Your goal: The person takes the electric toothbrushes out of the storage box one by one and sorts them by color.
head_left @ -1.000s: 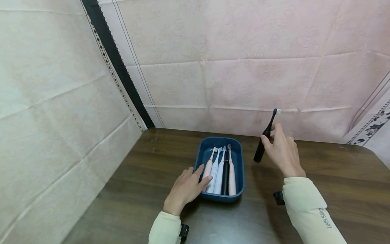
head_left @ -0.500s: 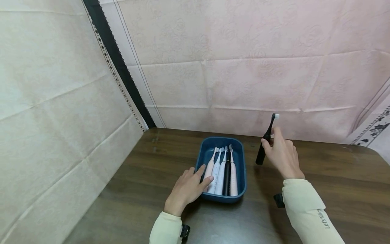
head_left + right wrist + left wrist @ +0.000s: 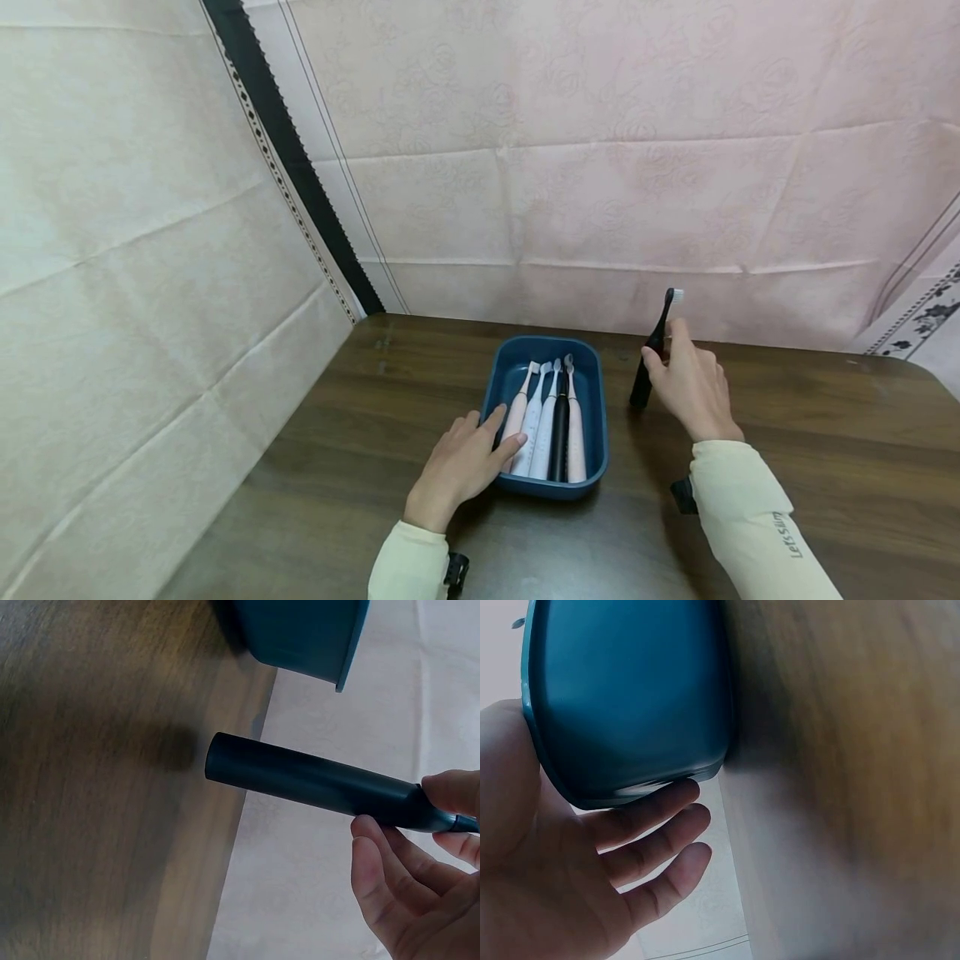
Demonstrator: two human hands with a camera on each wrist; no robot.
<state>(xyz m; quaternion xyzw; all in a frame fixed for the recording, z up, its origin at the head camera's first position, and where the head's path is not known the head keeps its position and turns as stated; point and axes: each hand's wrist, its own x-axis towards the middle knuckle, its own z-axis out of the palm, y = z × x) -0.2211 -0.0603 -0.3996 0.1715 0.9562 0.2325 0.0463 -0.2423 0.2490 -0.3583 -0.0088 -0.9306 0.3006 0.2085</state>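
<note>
In the head view, my right hand (image 3: 693, 387) pinches a black electric toothbrush (image 3: 642, 385) to the right of a blue plastic bin (image 3: 604, 450). The brush stands nearly upright, its bristles up. In the right wrist view the lower end of the toothbrush handle (image 3: 300, 776) hangs close above the table, apart from its shadow. My left hand (image 3: 459, 467) rests on the near left corner of the bin. Its thumb and index finger reach over the rim, while other fingers (image 3: 660, 844) lie loosely extended along the outside, in the left wrist view.
Several electric toothbrushes lie side by side in the bin: a pink one (image 3: 575, 442) at the right, a black one (image 3: 558, 437) beside it, then white ones (image 3: 542, 437) and another pink one at the left. The wooden table (image 3: 330, 483) ends against a cloth backdrop (image 3: 637, 200).
My right hand has lowered the black toothbrush toward the table, and the brush stands more upright. The left hand keeps its place on the bin.
</note>
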